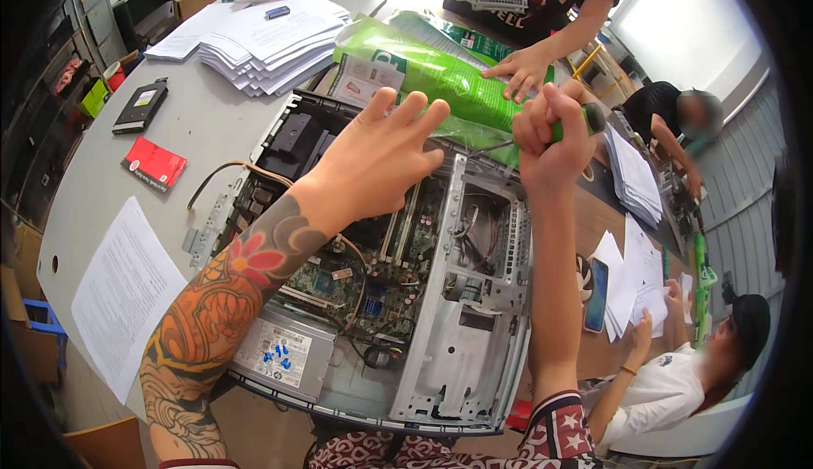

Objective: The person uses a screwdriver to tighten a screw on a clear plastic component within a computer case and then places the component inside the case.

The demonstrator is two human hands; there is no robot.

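Note:
An opened desktop computer case [461, 359] lies before me, its green circuit board [373, 278] showing between metal frames. Over its far half is my left hand [377, 156], fingers apart and holding nothing; whether a fingertip touches the case I cannot tell. My right hand [555, 135] is closed round a screwdriver [594, 118] with a green and black handle. Its thin shaft points left toward the far edge of the case. A silver power supply [284, 350] with a white label sits in the near left corner, partly behind my left forearm.
Left lie a red box [154, 164], a black drive [141, 107] and a printed sheet [123, 295]. Paper stacks [271, 41] and a green plastic bag [440, 75] lie beyond the case. A phone [596, 295] is at right. Several people work around; one co-worker's hand [525, 71] rests on the bag.

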